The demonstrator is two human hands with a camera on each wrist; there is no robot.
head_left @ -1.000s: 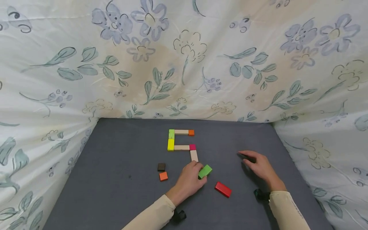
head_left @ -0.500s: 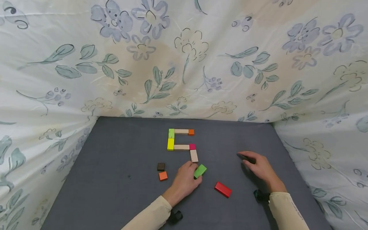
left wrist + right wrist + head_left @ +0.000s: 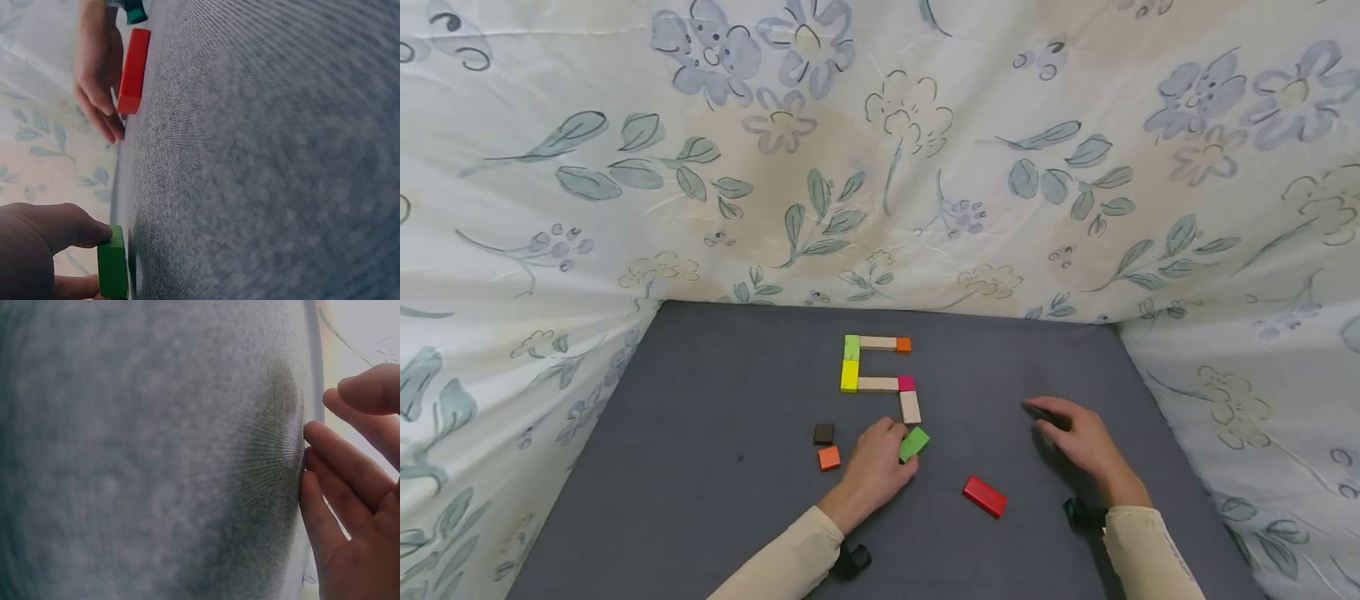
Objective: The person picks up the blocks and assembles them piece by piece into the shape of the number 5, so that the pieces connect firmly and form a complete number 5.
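Observation:
My left hand point(image 3: 874, 468) pinches a green block point(image 3: 914, 444) between thumb and fingers, close over the grey cloth; the left wrist view shows the thumb on one end of the green block point(image 3: 112, 262). Just beyond it lies a pale wooden block point(image 3: 910, 407), the lower end of a chain of blocks. That chain runs up through a magenta block point(image 3: 906, 383), a wooden strip point(image 3: 877, 384), a yellow block point(image 3: 849, 376), a lime block point(image 3: 852, 347), another strip point(image 3: 878, 342) and an orange block point(image 3: 903, 345). On the right, my right hand point(image 3: 1078, 437) rests on the cloth, fingers relaxed, holding nothing.
Between the hands lies a red block point(image 3: 985, 497). Left of the left hand are a dark brown block point(image 3: 823, 434) and an orange block point(image 3: 829, 457). A flowered curtain point(image 3: 910, 167) rises behind the grey surface point(image 3: 700, 500) and along its sides.
My left hand has moved a little to the left with the green block, bringing it near the lower end of the pale wooden block. The right hand stays in place.

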